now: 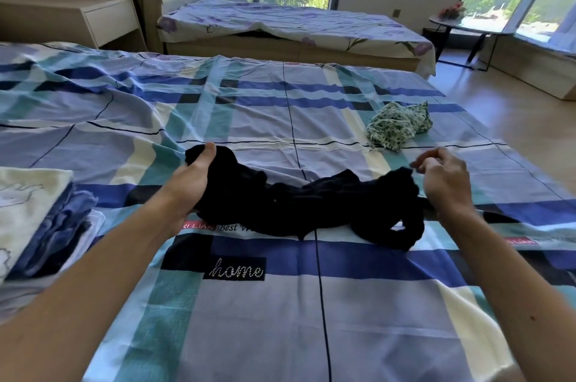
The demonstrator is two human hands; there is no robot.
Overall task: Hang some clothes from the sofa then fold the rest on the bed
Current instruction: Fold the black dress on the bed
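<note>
Left grip (194, 177) is clamped on one end of the crumpled black cloth garment (296, 201) on the blue checked bed (280, 319), right grip (442, 177) barely pinched on the other, which could be dropped when spread.

The black garment (299, 204) is showing as soft, matt cloth, swallowing the light and bunching in limp folds. The bed sheet (249, 120) under it is reading as thin, smooth woven cloth, matt and creasing in fine ridges. The green-flowered garment (399, 126) is looking like light, crumpled printed fabric. The folded stack (46, 219) is showing thicker matt cream and blue cloth. The floor (514, 120) is gleaming faintly, smooth and wood-toned. The cabinet (103, 17) is looking like smooth matt beige board. The small table (461, 23) is reflecting glossily on top.
</note>
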